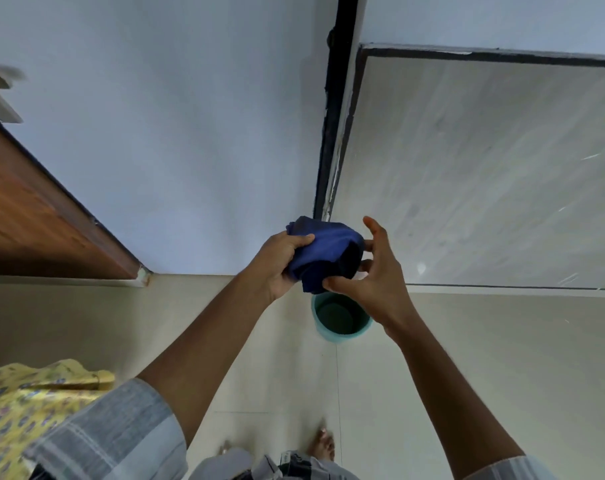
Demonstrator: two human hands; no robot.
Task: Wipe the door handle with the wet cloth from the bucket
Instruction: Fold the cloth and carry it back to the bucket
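Above the teal bucket [341, 315], a soft, limp blue cloth [323, 252], judged damp, is bunched and gripped by the left hand [280, 263] and right hand [373, 275].

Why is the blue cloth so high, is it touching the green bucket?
Apart. In the head view both hands hold the blue cloth up in the air, while the green bucket stands on the floor below.

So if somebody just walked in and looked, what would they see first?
Probably the dark blue cloth bunched up in the middle, held between the left hand and the right hand. Right under it on the pale floor stands a teal bucket. A brown wooden door shows at the left edge.
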